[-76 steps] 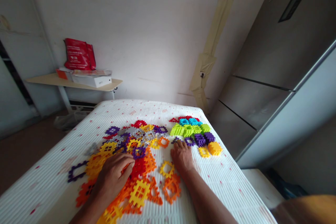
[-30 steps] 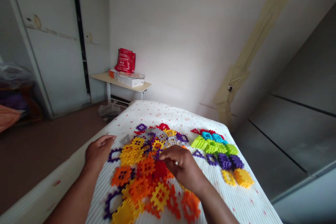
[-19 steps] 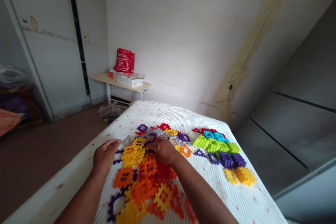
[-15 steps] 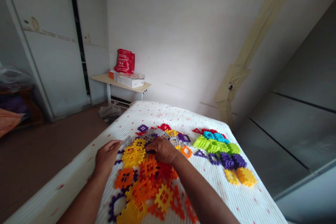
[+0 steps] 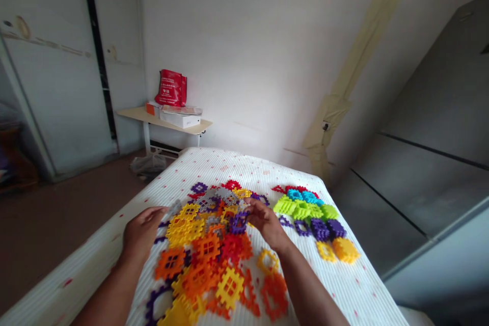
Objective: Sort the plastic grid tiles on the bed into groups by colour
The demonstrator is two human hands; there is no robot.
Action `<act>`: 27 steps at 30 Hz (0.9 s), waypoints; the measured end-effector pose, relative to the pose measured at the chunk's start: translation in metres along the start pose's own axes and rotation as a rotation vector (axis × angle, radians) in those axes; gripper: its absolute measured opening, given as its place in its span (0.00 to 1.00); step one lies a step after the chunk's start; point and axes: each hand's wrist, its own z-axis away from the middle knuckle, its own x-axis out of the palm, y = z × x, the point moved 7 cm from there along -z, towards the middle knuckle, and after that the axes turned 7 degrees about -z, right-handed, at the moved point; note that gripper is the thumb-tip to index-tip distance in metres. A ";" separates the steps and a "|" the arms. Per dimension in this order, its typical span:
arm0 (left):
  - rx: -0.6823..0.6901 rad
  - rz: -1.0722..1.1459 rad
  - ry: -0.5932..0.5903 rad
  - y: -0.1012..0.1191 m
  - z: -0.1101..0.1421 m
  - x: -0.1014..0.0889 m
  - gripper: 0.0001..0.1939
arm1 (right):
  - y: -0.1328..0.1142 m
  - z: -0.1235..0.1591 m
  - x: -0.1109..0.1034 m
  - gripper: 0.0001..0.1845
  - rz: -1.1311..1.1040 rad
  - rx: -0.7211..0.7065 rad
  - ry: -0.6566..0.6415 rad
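Interlocking plastic pieces with toothed edges lie in a loose heap on the bed. My left hand is at the heap's left side, its fingertips pinched on a grey piece. Over the right part of the heap, my right hand has its thumb and fingers closed at a purple square piece, which stands tilted. Yellow pieces lie between the hands. Closer to me are orange window-shaped pieces and a yellow window piece. My right hand hides some pieces beneath it.
Right of the heap stand sorted rows: cyan pieces, lime green pieces, purple stacks and yellow stacks. The white dotted bed cover lies under everything. A side table carries a red bag and boxes.
My right hand has moved right from the heap's middle, and the purple piece has come with it. My left hand stays by the grey piece. The view has shifted slightly.
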 end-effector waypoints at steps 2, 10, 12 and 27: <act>-0.016 -0.001 -0.006 0.004 0.002 0.000 0.12 | 0.005 0.016 -0.029 0.23 -0.073 0.092 0.095; -0.093 -0.060 0.055 0.021 0.016 -0.003 0.10 | 0.018 0.080 -0.107 0.26 0.387 0.242 0.293; -0.110 -0.067 0.062 0.024 0.020 -0.003 0.10 | 0.017 0.087 -0.109 0.25 0.610 0.218 0.311; -0.165 -0.050 0.096 0.019 0.019 -0.002 0.06 | 0.009 0.102 -0.074 0.17 1.430 0.470 0.444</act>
